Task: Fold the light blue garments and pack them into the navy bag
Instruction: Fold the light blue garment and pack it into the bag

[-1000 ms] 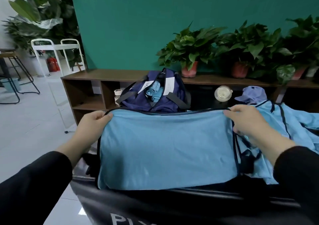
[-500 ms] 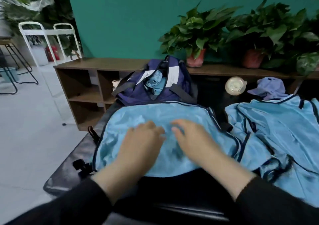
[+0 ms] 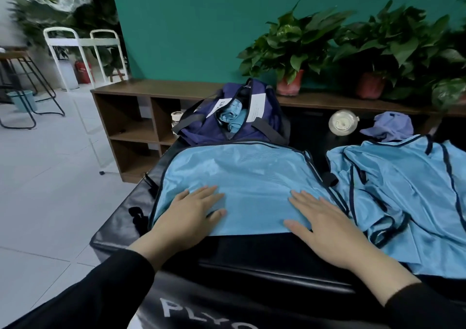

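left hand [image 3: 191,215] flat, right hand [image 3: 320,221] flat

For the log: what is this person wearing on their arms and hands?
Both arms are in plain black long sleeves that end at the wrists. The left hand and right hand are bare: no gloves, and no rings, watch or bracelet visible. The sleeves show no logo, stripe or cuff detail.

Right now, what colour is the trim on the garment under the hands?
Dark navy trim on the light blue garment, clearest in the head view.
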